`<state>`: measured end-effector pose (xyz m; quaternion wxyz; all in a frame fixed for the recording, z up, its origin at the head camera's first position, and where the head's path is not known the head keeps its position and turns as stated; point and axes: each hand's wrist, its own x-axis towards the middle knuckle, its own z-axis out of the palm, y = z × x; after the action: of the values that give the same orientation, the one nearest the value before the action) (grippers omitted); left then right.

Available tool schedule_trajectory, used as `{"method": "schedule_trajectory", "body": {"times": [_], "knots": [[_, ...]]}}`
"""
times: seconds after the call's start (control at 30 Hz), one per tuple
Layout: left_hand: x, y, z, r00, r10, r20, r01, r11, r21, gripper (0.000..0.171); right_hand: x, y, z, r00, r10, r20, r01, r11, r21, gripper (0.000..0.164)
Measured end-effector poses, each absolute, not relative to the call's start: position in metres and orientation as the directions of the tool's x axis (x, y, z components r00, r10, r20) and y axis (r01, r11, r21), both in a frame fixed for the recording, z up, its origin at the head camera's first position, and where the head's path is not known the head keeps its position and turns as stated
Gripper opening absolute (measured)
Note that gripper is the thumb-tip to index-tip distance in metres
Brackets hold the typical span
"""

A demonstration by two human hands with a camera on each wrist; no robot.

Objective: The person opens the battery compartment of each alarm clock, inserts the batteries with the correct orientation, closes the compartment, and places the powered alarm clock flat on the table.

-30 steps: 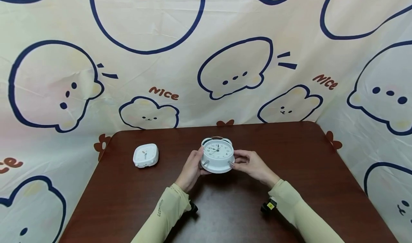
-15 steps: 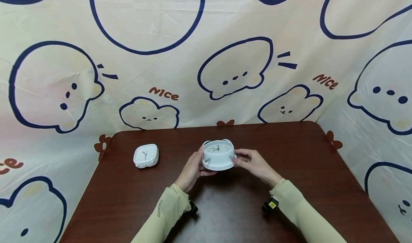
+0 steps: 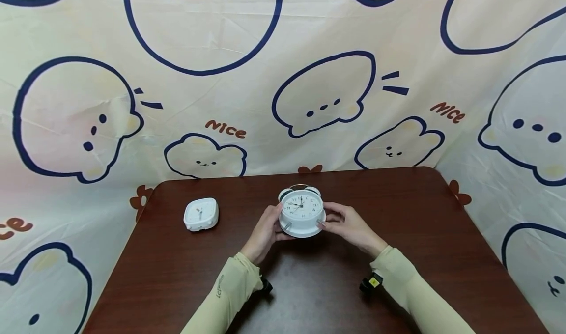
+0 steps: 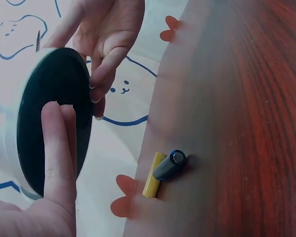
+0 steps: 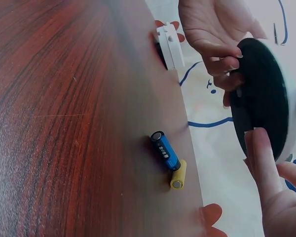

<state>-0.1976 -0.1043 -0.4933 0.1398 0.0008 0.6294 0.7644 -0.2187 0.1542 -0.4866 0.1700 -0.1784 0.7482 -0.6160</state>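
Note:
A round white twin-bell alarm clock [image 3: 302, 213] is held above the table, its dial tilted toward the head camera. My left hand [image 3: 264, 230] grips its left side, thumb at the front edge. In the left wrist view, two straight fingers [image 4: 56, 148] of that hand lie along the clock's black back [image 4: 54, 79]. Opposite it, my right hand [image 3: 353, 230] holds the right side; the right wrist view has its fingers [image 5: 265, 158] against the same back. A second, squarish white clock [image 3: 201, 214] lies on the table to the left, apart from both hands.
A blue battery [image 5: 164, 149] and a yellow battery [image 5: 178, 175] lie touching on the dark wooden table [image 3: 185, 270]; the head view does not show them. A patterned cloth [image 3: 318, 24] hangs behind the table.
The alarm clock tipped back half a second ago, its dial foreshortened, and now its dial faces the head camera again. Both hands keep their hold; the squarish clock stays put.

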Motion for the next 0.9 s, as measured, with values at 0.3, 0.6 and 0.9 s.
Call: {"method": "schedule_trajectory", "body": {"times": [0.3,0.6,0.9], "knots": [[-0.1978,-0.1023,-0.4961,-0.972,0.18,-0.15,-0.183,-0.186,0.965,0.034,-0.2185,0.1538,-0.4887,-0.862,-0.505,-0.034,-0.047,0.147,-0.988,0.066],[-0.1973,-0.104,-0.4976,-0.969,0.207,-0.136,-0.169,-0.153,0.974,0.04,-0.2181,0.1506,-0.486,-0.898,-0.43,-0.095,0.058,0.1,-0.993,0.052],[-0.1952,-0.105,-0.4995,-0.961,0.241,-0.135,-0.165,-0.11,0.98,0.042,-0.2156,0.1461,-0.486,-0.927,-0.364,-0.087,0.037,0.143,-0.989,0.053]]}}
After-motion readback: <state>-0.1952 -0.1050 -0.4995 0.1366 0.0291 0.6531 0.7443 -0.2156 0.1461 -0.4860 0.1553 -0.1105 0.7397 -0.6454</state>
